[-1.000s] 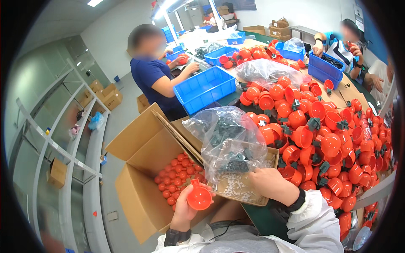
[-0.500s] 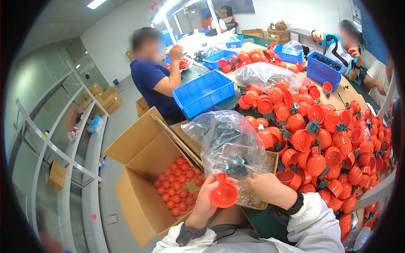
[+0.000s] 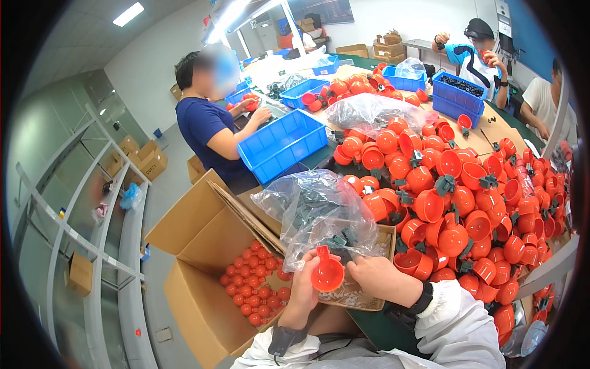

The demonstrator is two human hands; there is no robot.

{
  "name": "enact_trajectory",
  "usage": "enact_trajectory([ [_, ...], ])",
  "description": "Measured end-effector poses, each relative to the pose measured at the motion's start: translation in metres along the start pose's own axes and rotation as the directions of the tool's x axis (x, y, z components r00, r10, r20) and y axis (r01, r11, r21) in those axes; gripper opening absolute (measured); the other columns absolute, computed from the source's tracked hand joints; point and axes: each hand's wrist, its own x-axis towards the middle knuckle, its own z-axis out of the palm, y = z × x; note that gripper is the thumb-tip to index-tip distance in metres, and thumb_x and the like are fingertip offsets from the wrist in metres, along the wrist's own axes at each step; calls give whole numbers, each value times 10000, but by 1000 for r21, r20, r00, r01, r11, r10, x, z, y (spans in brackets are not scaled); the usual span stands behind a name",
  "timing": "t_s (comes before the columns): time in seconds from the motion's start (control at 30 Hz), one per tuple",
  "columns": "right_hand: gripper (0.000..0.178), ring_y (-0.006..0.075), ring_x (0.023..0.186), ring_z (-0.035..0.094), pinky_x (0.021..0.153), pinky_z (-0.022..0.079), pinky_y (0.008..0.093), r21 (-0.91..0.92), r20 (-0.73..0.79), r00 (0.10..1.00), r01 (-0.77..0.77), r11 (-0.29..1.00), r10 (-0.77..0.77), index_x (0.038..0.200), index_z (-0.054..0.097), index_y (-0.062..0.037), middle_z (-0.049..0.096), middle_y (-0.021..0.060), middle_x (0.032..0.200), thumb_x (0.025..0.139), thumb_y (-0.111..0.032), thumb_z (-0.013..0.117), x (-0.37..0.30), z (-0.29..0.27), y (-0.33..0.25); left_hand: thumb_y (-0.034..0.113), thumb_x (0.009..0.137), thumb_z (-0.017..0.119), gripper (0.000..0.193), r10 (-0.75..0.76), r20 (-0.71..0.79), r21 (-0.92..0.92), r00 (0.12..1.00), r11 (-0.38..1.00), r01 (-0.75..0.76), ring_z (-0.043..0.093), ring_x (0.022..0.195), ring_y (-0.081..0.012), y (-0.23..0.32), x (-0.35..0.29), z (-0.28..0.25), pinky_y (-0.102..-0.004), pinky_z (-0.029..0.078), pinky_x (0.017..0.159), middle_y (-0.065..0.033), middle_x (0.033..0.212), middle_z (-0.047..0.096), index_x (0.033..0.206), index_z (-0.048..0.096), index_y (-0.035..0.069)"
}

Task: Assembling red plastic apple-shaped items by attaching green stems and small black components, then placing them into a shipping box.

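- Our left hand [image 3: 304, 289] is closed around a small orange cup [image 3: 327, 273]. Our fingers wrap its side, and its open mouth faces up toward us.
- Our right hand [image 3: 378, 278] sits just beside the cup, on its right. The fingers are curled in, and the tips meet the cup's edge. We cannot tell if they pinch some small part there.
- The cup is held low in front of us, over a small cardboard tray [image 3: 369, 295].
- A clear plastic bag [image 3: 316, 212] with dark green bits sits in that tray, right behind the cup.
- A big open cardboard box [image 3: 196, 258] full of little orange pieces stands on our left.
- A huge pile of orange cups [image 3: 455, 184] with green clips covers the table on our right.
- A person in a dark blue shirt [image 3: 203, 126] works by a blue bin [image 3: 279, 144] farther back.
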Motion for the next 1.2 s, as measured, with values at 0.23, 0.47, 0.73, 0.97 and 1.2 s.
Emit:
enact_trajectory([
  [0.23,149,302,699,620,583,511,366,15,14,1000,21,1000,-21,853,520,-16,580,136,788,726,-62,583,2,2,-1,235,887,443,286,39,-8,39,999,998,-38,626,890,-306,-5,3,-3,-386,504,803,-196,1017,593,1067,443,13],
  [0.47,150,315,717,618,597,508,379,45,41,999,0,999,-2,862,515,-9,578,149,795,735,-59,575,0,-7,-3,229,878,459,287,39,-35,45,999,998,-37,629,886,-282,-5,1,-1,-369,506,796,-179,1000,598,1060,459,8],
  [0.73,101,348,726,588,657,482,418,377,-149,987,-4,926,65,868,556,-7,568,147,805,791,-72,561,2,-30,-6,155,884,488,225,15,-49,29,999,999,-14,593,880,-140,1,-1,3,-256,463,799,-100,964,618,1038,523,-6],
  [0.97,63,296,714,611,630,485,333,711,-362,904,111,694,226,819,590,15,597,152,777,768,-20,604,9,-42,-10,103,888,523,165,83,18,201,996,976,-85,576,814,-79,-2,-8,9,-217,457,745,-53,916,625,1003,574,-3],
  [1.2,60,315,725,596,644,482,351,673,-402,890,128,729,214,826,589,12,580,145,796,777,-22,595,7,-44,-10,112,895,527,162,93,47,242,995,965,-101,569,807,-63,0,-13,19,-204,462,713,-37,915,617,1008,569,3],
])
